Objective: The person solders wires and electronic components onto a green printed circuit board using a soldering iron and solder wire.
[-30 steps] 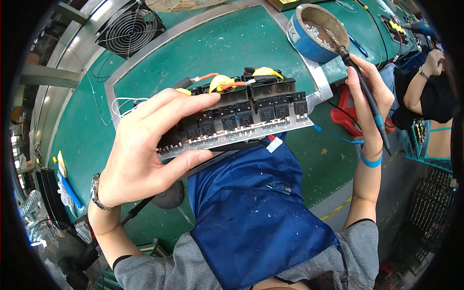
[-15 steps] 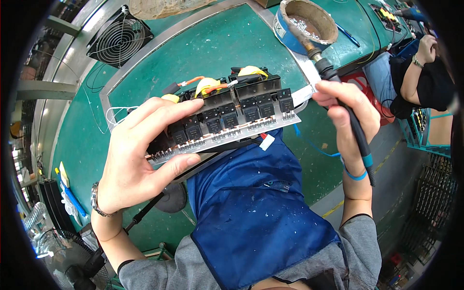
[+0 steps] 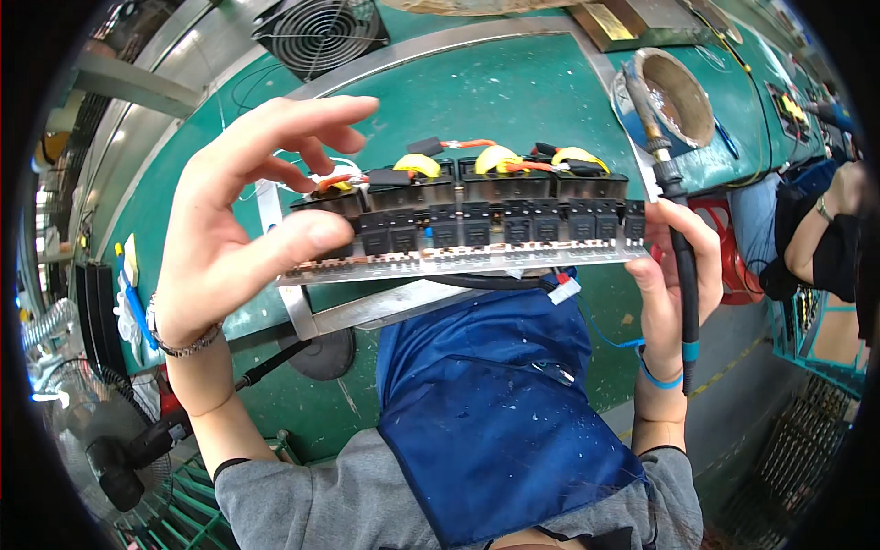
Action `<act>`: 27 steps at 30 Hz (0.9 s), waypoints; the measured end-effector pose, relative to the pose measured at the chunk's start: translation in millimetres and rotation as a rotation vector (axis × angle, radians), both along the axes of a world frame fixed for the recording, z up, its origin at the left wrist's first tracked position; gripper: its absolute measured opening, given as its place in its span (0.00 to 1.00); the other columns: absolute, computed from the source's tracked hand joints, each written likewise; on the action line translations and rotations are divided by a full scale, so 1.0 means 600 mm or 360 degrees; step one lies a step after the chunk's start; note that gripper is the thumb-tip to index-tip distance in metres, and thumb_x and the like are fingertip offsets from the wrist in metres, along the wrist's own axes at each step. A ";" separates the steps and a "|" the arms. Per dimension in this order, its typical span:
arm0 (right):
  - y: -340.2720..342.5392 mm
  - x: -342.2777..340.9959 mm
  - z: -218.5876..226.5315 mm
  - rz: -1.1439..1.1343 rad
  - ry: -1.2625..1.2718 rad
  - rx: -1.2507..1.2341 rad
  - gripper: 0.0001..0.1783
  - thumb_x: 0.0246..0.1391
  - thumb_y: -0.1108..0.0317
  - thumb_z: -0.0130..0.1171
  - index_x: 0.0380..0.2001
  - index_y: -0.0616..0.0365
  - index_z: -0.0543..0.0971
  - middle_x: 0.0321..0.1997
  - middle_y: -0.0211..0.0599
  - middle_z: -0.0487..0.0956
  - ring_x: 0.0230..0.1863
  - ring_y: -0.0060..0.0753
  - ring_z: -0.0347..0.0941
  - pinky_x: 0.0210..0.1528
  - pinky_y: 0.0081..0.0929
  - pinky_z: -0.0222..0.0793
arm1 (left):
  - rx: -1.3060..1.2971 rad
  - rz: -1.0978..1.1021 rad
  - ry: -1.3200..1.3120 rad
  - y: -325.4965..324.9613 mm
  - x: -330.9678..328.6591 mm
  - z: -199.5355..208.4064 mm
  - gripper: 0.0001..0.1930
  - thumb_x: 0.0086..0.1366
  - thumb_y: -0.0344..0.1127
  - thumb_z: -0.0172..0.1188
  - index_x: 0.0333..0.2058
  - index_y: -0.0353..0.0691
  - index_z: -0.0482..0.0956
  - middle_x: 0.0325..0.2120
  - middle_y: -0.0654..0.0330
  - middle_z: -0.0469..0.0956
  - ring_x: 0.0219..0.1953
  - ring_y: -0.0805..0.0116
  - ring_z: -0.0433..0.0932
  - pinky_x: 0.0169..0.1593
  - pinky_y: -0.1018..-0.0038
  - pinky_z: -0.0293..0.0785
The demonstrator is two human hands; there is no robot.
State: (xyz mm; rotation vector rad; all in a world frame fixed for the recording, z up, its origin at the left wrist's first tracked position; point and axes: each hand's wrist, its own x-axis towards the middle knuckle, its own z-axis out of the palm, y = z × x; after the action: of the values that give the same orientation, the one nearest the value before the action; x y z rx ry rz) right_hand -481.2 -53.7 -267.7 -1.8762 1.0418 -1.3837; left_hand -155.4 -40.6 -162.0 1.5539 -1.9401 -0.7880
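1. The left hand (image 3: 229, 229) is pinching the left end of the board (image 3: 458, 225) between thumb and palm, with the fingers spread above it. Keeping the thumb on the bare metal strip, clear of the parts, looks wise.
2. The board is being held level in the air above the green bench (image 3: 477, 101), in front of the blue apron (image 3: 495, 403) and not resting on anything. Its rows of black relays (image 3: 495, 220) and yellow coils (image 3: 495, 158) are facing the camera; holding it steady at both ends should help.
3. The right hand (image 3: 674, 275) is steadying the board's right end while clenching the soldering iron (image 3: 674, 211), whose handle runs down across the palm.
4. The iron's tip is pointing up toward the round tin (image 3: 678, 96) at the bench's far right edge. It seems best to keep that tip away from the wires and the cable looping under the board.
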 end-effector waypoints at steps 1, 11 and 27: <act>0.001 0.003 0.002 0.0022 -0.0009 -0.0003 0.30 0.43 0.65 0.72 0.49 0.64 0.73 0.43 0.41 0.77 0.41 0.30 0.75 0.45 0.27 0.73 | -0.0072 -0.0068 0.0118 0.005 0.026 -0.006 0.34 0.49 0.50 0.66 0.53 0.39 0.75 0.39 0.60 0.78 0.40 0.71 0.73 0.42 0.76 0.69; 0.003 0.004 0.003 -0.0150 -0.0130 0.0213 0.32 0.49 0.60 0.69 0.53 0.65 0.70 0.47 0.42 0.77 0.47 0.31 0.74 0.52 0.27 0.70 | -0.0191 -0.0384 0.0052 0.038 0.110 -0.055 0.48 0.37 0.59 0.74 0.54 0.33 0.73 0.47 0.52 0.74 0.50 0.59 0.72 0.52 0.66 0.66; 0.002 -0.012 -0.006 -0.0127 -0.0018 0.0088 0.34 0.52 0.57 0.67 0.55 0.67 0.68 0.53 0.44 0.73 0.54 0.33 0.71 0.58 0.29 0.67 | -0.0251 -0.0334 0.0177 0.054 0.126 -0.088 0.32 0.43 0.47 0.75 0.47 0.37 0.80 0.46 0.53 0.72 0.50 0.60 0.72 0.52 0.66 0.69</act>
State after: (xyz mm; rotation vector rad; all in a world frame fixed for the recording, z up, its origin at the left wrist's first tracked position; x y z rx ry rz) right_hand -488.5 -52.4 -271.3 -1.8023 1.1490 -1.3944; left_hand -79.8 -8.5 -215.1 1.2038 -2.0514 -0.7679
